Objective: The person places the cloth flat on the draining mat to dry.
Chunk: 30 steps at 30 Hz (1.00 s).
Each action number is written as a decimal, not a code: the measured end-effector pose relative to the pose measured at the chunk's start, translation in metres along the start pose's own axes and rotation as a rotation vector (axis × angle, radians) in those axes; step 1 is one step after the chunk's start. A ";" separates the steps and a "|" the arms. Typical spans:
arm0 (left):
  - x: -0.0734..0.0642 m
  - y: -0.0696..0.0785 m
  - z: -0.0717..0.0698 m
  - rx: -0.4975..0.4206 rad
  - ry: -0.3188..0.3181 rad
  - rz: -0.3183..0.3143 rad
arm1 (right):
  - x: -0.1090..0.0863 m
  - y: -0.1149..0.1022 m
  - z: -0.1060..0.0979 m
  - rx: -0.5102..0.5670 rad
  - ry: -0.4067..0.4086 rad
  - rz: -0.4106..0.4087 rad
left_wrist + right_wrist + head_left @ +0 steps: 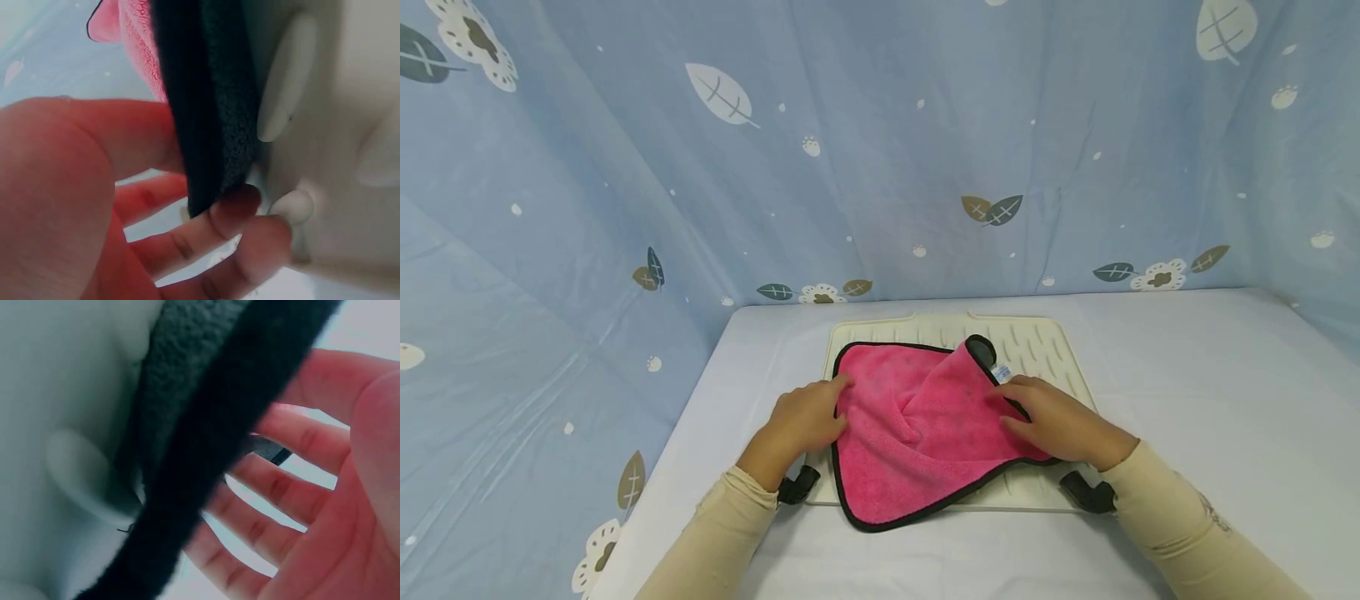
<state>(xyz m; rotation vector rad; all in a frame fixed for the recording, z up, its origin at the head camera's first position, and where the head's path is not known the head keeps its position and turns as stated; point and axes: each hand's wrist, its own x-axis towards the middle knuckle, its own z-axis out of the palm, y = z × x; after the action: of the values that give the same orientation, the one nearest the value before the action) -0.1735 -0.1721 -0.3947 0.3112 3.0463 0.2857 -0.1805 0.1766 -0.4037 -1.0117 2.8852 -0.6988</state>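
A pink plush cloth [917, 425] with a black border lies crumpled over a cream ridged mat [1037, 346]. Its far right corner is folded back, showing a dark grey underside [981, 351] and a small white tag [1002, 372]. At the cloth's left edge is my left hand [805, 421], thumb and index fingertips on the pink side. Seen from the left wrist, two fingertips reach beneath the dark border [187, 112]. My right hand [1060, 417] rests on the right edge, its spread fingers passing behind the border [206, 425] in the right wrist view.
The mat sits on a white-covered table [1187, 400]. A blue leaf-patterned curtain [865, 167] hangs behind and along the left side. Black wrist mounts [1086, 492] show below the hands, over the mat's near corners.
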 end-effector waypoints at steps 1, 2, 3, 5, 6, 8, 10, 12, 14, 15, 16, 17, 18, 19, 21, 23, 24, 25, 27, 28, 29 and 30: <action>0.000 0.000 0.000 -0.004 0.005 0.005 | 0.000 0.000 0.000 -0.010 0.006 0.004; 0.000 0.000 0.000 -0.009 0.017 0.010 | 0.000 -0.001 0.000 -0.021 0.015 0.011; 0.000 0.000 0.000 -0.012 0.033 0.013 | 0.001 -0.001 0.000 -0.034 0.023 0.021; 0.001 0.000 0.000 -0.025 0.066 0.011 | 0.001 -0.002 -0.001 -0.055 0.037 0.036; 0.002 0.000 0.001 -0.029 0.083 0.007 | 0.002 -0.002 -0.001 -0.063 0.045 0.041; 0.002 0.000 0.000 -0.036 0.113 -0.001 | 0.002 -0.004 -0.002 -0.070 0.050 0.053; 0.003 0.001 0.000 -0.042 0.141 -0.005 | 0.002 -0.005 -0.004 -0.072 0.050 0.058; 0.003 0.000 0.001 -0.044 0.180 -0.001 | 0.002 -0.005 -0.005 -0.069 0.045 0.064; 0.004 0.000 0.001 -0.047 0.229 0.008 | 0.002 -0.005 -0.006 -0.065 0.031 0.068; 0.005 -0.001 0.001 -0.050 0.257 0.015 | 0.002 -0.005 -0.006 -0.065 0.023 0.067; 0.005 -0.002 0.001 -0.054 0.283 0.019 | 0.002 -0.005 -0.006 -0.063 0.015 0.067; 0.005 -0.002 0.001 -0.059 0.310 0.025 | 0.002 -0.005 -0.007 -0.063 0.006 0.070; 0.006 -0.003 0.002 -0.063 0.335 0.030 | 0.002 -0.004 -0.007 -0.062 -0.003 0.072; 0.006 -0.003 0.002 -0.065 0.358 0.036 | 0.002 -0.004 -0.007 -0.060 -0.012 0.075; 0.007 -0.003 0.002 -0.065 0.402 0.049 | 0.001 -0.004 -0.007 -0.051 -0.027 0.083; 0.007 -0.004 0.002 -0.064 0.445 0.060 | 0.001 -0.003 -0.008 -0.035 -0.039 0.086; 0.008 -0.004 0.002 -0.064 0.466 0.067 | 0.001 -0.003 -0.007 -0.025 -0.043 0.087; 0.008 -0.004 0.002 -0.064 0.488 0.070 | 0.000 -0.003 -0.007 -0.018 -0.047 0.084; 0.008 -0.005 0.002 -0.071 0.526 0.075 | 0.000 -0.003 -0.007 -0.003 -0.055 0.077; 0.008 -0.005 0.002 -0.075 0.542 0.076 | 0.000 -0.003 -0.007 0.003 -0.061 0.074; 0.008 -0.005 0.002 -0.077 0.551 0.074 | 0.000 -0.003 -0.006 0.007 -0.066 0.072; 0.008 -0.006 0.002 -0.078 0.556 0.072 | 0.000 -0.003 -0.006 0.011 -0.072 0.071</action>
<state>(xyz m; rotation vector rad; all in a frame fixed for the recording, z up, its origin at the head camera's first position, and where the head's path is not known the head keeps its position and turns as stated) -0.1826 -0.1752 -0.3981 0.3939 3.5559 0.5829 -0.1792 0.1769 -0.3971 -0.9082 2.8368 -0.6596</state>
